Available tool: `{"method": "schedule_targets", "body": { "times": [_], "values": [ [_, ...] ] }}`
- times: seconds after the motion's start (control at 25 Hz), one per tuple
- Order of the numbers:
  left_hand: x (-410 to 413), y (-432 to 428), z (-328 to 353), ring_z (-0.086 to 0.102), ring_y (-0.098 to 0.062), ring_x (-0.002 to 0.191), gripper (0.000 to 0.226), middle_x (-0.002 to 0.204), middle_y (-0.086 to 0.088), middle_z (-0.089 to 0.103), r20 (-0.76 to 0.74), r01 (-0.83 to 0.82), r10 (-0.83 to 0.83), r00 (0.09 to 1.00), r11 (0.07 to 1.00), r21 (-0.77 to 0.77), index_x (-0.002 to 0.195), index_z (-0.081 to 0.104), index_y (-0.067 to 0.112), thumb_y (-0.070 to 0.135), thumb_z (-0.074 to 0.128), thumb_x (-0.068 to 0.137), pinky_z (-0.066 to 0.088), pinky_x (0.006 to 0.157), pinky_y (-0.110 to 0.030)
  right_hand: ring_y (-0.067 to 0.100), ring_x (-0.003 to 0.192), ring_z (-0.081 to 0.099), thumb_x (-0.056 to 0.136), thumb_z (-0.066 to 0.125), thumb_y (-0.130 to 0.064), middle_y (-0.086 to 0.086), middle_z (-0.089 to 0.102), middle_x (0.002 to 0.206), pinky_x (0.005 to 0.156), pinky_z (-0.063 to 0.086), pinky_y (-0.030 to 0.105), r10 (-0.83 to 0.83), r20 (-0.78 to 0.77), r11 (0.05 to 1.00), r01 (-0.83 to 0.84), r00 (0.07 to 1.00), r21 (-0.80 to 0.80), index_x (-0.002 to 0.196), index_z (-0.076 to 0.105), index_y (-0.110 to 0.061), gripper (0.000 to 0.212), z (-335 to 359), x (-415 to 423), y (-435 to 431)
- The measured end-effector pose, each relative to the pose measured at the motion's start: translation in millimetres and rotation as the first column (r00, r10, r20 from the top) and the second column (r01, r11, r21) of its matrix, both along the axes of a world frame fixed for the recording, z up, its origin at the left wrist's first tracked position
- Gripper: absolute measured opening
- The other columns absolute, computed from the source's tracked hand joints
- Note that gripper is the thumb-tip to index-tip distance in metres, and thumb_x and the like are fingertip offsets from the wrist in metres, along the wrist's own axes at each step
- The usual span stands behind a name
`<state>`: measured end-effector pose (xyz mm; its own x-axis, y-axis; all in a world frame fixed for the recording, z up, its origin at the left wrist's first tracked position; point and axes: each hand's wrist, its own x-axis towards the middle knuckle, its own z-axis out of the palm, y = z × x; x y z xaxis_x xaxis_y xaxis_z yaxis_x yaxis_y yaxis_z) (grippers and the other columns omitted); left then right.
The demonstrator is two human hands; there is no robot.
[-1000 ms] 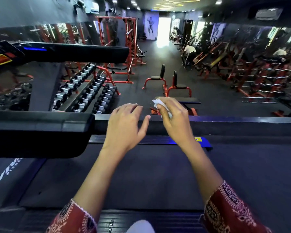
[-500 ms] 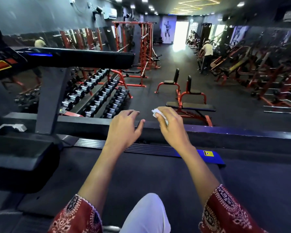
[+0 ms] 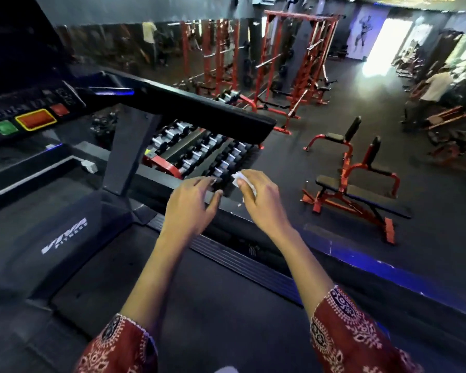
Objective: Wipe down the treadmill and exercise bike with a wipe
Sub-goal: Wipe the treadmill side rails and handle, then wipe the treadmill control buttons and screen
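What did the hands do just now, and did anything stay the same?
The left hand and right hand slid left along the treadmill's side rail, toward the upright post; the view swung left too, showing more of the console. Nothing was picked up or let go. The right hand still grips the white wipe; the left still rests on the rail.

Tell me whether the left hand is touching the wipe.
Apart. The head view shows a dark gap between the left hand and the wipe, which the right hand alone grips.
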<state>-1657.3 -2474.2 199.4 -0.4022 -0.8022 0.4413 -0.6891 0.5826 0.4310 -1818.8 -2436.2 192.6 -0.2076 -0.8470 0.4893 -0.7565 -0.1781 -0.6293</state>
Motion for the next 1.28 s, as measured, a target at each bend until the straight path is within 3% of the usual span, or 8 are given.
{"method": "schedule_targets", "body": {
  "times": [0.16, 0.28, 0.36, 0.6, 0.84, 1.04, 1.16, 1.28],
  "values": [
    [28.2, -31.9, 42.0, 0.059, -0.034, 0.108, 0.036, 0.115, -0.014, 0.065, 0.071, -0.130, 0.125, 0.990, 0.989, 0.071, 0.118, 0.064, 0.005, 0.027, 0.064, 0.089, 0.047, 0.087, -0.042, 0.024, 0.107, 0.059, 0.100, 0.049, -0.019, 0.010, 0.062, 0.118, 0.090, 0.046, 0.030, 0.170, 0.022, 0.983, -0.171, 0.985, 0.061, 0.118, 0.063, -0.003, 0.027, 37.1, 19.9, -53.2],
    [57.0, -46.1, 62.9, 0.062, -0.036, 0.100, 0.033, 0.108, -0.014, 0.068, 0.113, -0.222, 0.213, 0.970, 0.972, 0.070, 0.111, 0.067, 0.004, 0.026, 0.065, 0.086, 0.050, 0.080, -0.042, 0.020, 0.106, 0.057, 0.100, 0.049, -0.016, 0.009, 0.062, 0.116, 0.088, 0.039, 0.016, 0.315, 0.022, 0.945, -0.315, 0.949, 0.087, 0.116, 0.063, -0.003, 0.025, 62.8, 43.2, -91.8],
    [75.3, -56.2, 75.2, 0.061, -0.035, 0.101, 0.042, 0.110, -0.011, 0.068, 0.169, -0.309, 0.292, 0.941, 0.947, 0.086, 0.110, 0.067, 0.006, 0.037, 0.051, 0.087, 0.050, 0.081, -0.042, 0.019, 0.101, 0.057, 0.099, 0.049, -0.015, 0.011, 0.064, 0.110, 0.087, 0.036, 0.009, 0.415, 0.031, 0.909, -0.416, 0.909, 0.036, 0.112, 0.065, -0.001, 0.024, 76.3, 63.7, -117.8],
    [119.8, -65.3, 77.2, 0.066, -0.034, 0.070, 0.043, 0.079, -0.012, 0.070, 0.232, -0.584, 0.563, 0.793, 0.812, 0.026, 0.084, 0.069, 0.004, 0.037, 0.043, 0.076, 0.056, 0.057, -0.041, 0.015, 0.096, 0.058, 0.096, 0.049, -0.014, 0.007, 0.067, 0.102, 0.088, 0.036, 0.006, 0.735, 0.027, 0.677, -0.736, 0.677, 0.010, 0.105, 0.068, -0.002, 0.024, 71.3, 132.1, -189.8],
    [128.2, -22.0, 71.4, 0.066, -0.034, 0.071, 0.042, 0.080, -0.014, 0.068, 0.287, -0.898, 0.852, 0.439, 0.424, 0.116, 0.082, 0.068, 0.004, 0.038, 0.043, 0.077, 0.056, 0.063, -0.042, 0.023, 0.091, 0.064, 0.096, 0.048, -0.020, 0.004, 0.063, 0.101, 0.080, 0.053, 0.038, 0.971, 0.091, 0.219, -0.975, 0.221, 0.037, 0.107, 0.068, -0.003, 0.028, 61.7, 205.3, -224.2],
    [106.8, 62.8, 65.5, 0.068, -0.031, 0.081, 0.043, 0.087, -0.013, 0.069, 0.368, -0.985, 0.925, 0.091, 0.030, 0.167, 0.083, 0.069, 0.005, 0.039, 0.042, 0.079, 0.057, 0.068, -0.043, 0.021, 0.091, 0.065, 0.095, 0.048, -0.022, 0.005, 0.067, 0.100, 0.083, 0.050, 0.033, 0.976, 0.164, -0.150, -0.988, -0.144, 0.026, 0.105, 0.069, -0.003, 0.029, 45.0, 254.6, -168.0],
    [82.4, 118.5, 57.4, 0.068, -0.030, 0.081, 0.039, 0.088, -0.012, 0.070, 0.351, -0.965, 0.924, -0.154, -0.217, 0.148, 0.085, 0.070, 0.006, 0.036, 0.047, 0.080, 0.057, 0.068, -0.041, 0.021, 0.092, 0.064, 0.096, 0.046, -0.030, 0.002, 0.066, 0.097, 0.085, 0.043, 0.021, 0.917, 0.144, -0.385, -0.920, -0.373, 0.067, 0.104, 0.069, -0.007, 0.033, 30.2, 271.7, -107.7],
    [62.7, 157.1, 53.2, 0.068, -0.029, 0.076, 0.027, 0.086, -0.010, 0.070, 0.334, -0.912, 0.877, -0.344, -0.397, 0.104, 0.086, 0.072, 0.006, 0.027, 0.062, 0.072, 0.055, 0.062, -0.035, 0.021, 0.095, 0.062, 0.096, 0.043, -0.033, -0.001, 0.065, 0.094, 0.087, 0.045, 0.029, 0.848, 0.154, -0.524, -0.845, -0.507, 0.104, 0.102, 0.068, -0.012, 0.033, 29.6, 285.6, -58.5]
  ]
}}
